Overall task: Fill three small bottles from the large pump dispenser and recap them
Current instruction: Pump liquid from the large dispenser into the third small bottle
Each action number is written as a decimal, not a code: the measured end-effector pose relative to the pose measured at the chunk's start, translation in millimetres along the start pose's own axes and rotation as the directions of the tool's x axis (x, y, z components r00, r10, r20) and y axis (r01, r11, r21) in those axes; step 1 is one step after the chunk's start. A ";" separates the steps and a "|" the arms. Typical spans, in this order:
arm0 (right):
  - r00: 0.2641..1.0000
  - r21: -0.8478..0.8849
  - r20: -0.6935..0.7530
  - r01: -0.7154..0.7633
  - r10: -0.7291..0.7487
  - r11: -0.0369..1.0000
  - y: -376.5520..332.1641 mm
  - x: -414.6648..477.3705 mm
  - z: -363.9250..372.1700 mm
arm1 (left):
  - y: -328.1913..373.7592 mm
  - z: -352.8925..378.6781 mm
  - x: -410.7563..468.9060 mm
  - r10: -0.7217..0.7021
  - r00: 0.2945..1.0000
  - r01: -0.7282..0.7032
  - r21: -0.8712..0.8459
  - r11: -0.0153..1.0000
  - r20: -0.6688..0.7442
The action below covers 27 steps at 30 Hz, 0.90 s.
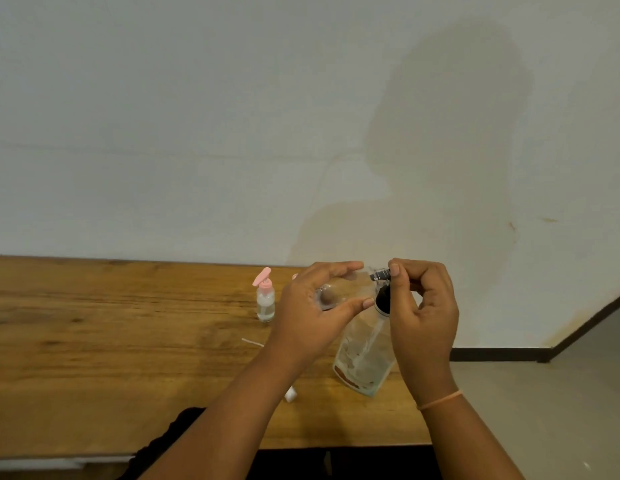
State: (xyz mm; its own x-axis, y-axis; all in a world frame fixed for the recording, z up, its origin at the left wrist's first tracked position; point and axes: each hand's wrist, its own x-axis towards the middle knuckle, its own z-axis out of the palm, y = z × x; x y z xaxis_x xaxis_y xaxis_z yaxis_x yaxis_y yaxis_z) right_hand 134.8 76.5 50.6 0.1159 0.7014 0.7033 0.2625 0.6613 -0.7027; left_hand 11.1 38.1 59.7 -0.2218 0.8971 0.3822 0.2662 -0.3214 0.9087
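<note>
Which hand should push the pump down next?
The right hand. Its fingers pinch the silver pump head of the large clear dispenser, while the left hand is busy holding the small clear bottle beside it.

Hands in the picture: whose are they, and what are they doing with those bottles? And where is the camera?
They belong to a person. The camera sits on that person's head, looking down. The left hand holds a small clear bottle at the spout of a big pump dispenser, which rests on a wooden table. The right hand pinches the pump top. Another small bottle with a pink pump stands on the table further back.
</note>
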 end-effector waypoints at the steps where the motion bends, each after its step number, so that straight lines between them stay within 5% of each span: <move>1: 1.000 -0.004 0.001 0.007 -0.007 1.000 1.1 -1.4 0.9 | -1.1 -0.1 -0.6 -0.005 1.000 0.005 0.006 1.000 0.000; 27: 0.999 0.019 -0.036 -0.027 0.027 0.999 -2.9 -2.9 -0.1 | -1.4 -0.4 -0.4 0.008 1.000 -0.008 -0.041 0.999 0.016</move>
State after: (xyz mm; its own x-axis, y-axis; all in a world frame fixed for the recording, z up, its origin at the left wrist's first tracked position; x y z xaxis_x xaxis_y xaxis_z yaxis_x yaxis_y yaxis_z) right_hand 133.9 72.6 50.6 0.1574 0.7091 0.6873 0.2413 0.6473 -0.7231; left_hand 10.4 38.1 58.4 -0.2049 0.8990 0.3871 0.2293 -0.3403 0.9119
